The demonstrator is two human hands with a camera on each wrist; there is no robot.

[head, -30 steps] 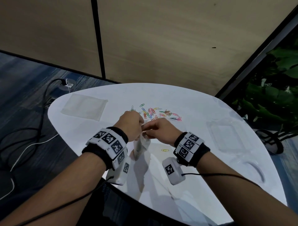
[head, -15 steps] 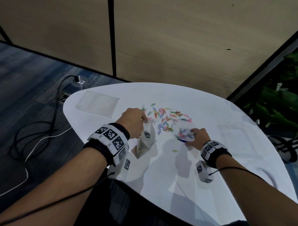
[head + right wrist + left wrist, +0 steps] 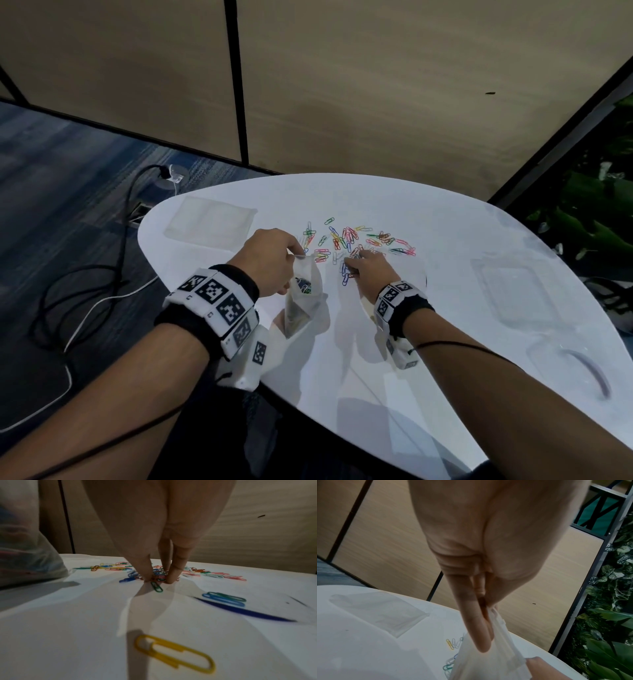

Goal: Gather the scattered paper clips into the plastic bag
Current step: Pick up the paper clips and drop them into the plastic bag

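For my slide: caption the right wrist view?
Right hand pinches coloured paper clips on white table; yellow clip lies nearer.

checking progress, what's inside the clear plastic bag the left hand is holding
Inside the clear plastic bag, pinched at its rim by the left hand, a few coloured paper clips show through the open top. How many lie deeper cannot be seen; the crumpled film blurs them.
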